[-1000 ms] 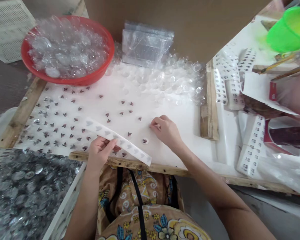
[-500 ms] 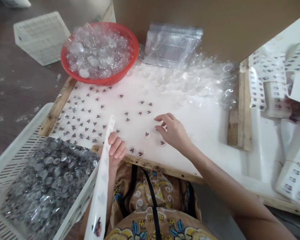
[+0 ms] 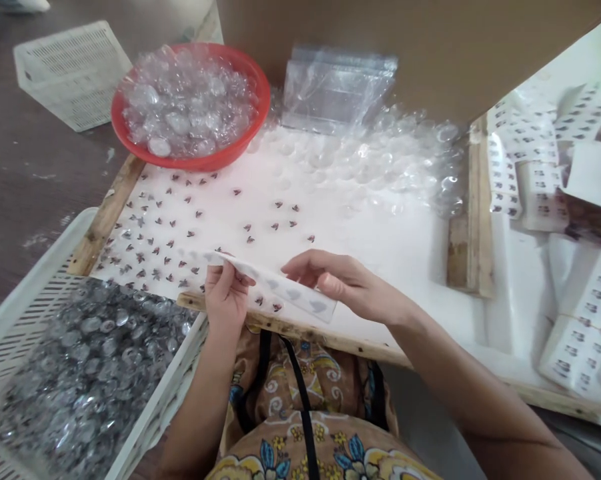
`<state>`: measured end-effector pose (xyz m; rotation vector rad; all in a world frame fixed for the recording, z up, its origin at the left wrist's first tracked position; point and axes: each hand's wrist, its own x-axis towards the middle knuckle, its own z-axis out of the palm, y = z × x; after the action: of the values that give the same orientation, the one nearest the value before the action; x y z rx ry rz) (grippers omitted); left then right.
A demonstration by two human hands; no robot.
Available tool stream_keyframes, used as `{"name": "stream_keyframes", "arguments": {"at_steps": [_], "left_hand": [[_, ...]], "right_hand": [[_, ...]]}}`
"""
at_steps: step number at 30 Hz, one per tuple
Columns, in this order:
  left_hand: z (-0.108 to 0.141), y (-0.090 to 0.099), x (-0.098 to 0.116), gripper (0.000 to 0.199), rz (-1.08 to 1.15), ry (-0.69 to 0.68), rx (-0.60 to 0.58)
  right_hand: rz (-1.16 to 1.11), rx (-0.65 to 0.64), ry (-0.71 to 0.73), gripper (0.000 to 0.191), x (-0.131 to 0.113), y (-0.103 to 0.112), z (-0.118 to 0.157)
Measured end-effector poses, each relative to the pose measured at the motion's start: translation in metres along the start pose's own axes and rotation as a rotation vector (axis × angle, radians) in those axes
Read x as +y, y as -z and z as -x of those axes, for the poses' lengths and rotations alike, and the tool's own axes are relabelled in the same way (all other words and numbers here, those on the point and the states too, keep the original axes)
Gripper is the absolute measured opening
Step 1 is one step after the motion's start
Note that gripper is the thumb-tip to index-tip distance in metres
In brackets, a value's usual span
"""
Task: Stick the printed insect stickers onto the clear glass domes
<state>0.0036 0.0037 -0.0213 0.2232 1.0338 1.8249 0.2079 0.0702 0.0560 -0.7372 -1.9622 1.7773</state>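
Observation:
A white strip of stickers (image 3: 293, 293) stretches low across the front of the board, its grey shapes showing faintly. My left hand (image 3: 226, 290) pinches its left end. My right hand (image 3: 347, 283) is at the strip's right part, its fingers loosely bent along the far edge and the thumb apart from them. Whether it touches the strip I cannot tell. Behind the hands, small dark and red insect-like stickers (image 3: 275, 227) lie spaced out on the white board (image 3: 380, 237), many of them at the left. Clear round domes (image 3: 380, 160) cover the far part.
A red basin (image 3: 200, 163) heaped with clear domes stands at the back left. A white crate (image 3: 85, 227) of domes sits at lower left, another basket (image 3: 73, 77) behind. Plastic bags (image 3: 335, 93) lean on cardboard (image 3: 420, 53). Sticker bundles (image 3: 580, 320) lie right, beyond a wooden rail (image 3: 477, 207).
My left hand has swung the strip from nearly upright to lying across toward the right. My right hand has come down to the strip, its fingers loosened. The view has shifted slightly.

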Motion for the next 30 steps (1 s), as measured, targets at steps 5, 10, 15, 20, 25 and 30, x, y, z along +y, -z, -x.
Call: {"name": "stream_keyframes", "arguments": {"at_steps": [5, 10, 15, 20, 25, 30], "left_hand": [[0.008, 0.002, -0.002, 0.018, -0.11, -0.211, -0.195], [0.012, 0.009, 0.001, 0.016, -0.23, -0.209, -0.417], [0.01, 0.015, -0.003, 0.016, -0.269, -0.248, -0.597], [0.009, 0.024, -0.008, 0.006, -0.39, -0.343, -0.61], [0.011, 0.026, -0.007, 0.009, -0.429, -0.37, -0.608], [0.01, 0.018, -0.004, 0.016, -0.407, -0.278, -0.538]], "right_hand": [[0.446, 0.301, 0.027, 0.011, 0.009, 0.002, 0.022], [0.688, 0.613, 0.381, 0.029, 0.034, -0.001, 0.023], [0.584, 0.61, 0.231, 0.023, 0.045, 0.003, 0.022], [0.563, 0.581, 0.132, 0.023, 0.048, 0.009, 0.029], [0.433, 0.549, 0.075, 0.019, 0.046, 0.018, 0.035], [0.369, 0.526, 0.036, 0.012, 0.045, 0.02, 0.033]]}}
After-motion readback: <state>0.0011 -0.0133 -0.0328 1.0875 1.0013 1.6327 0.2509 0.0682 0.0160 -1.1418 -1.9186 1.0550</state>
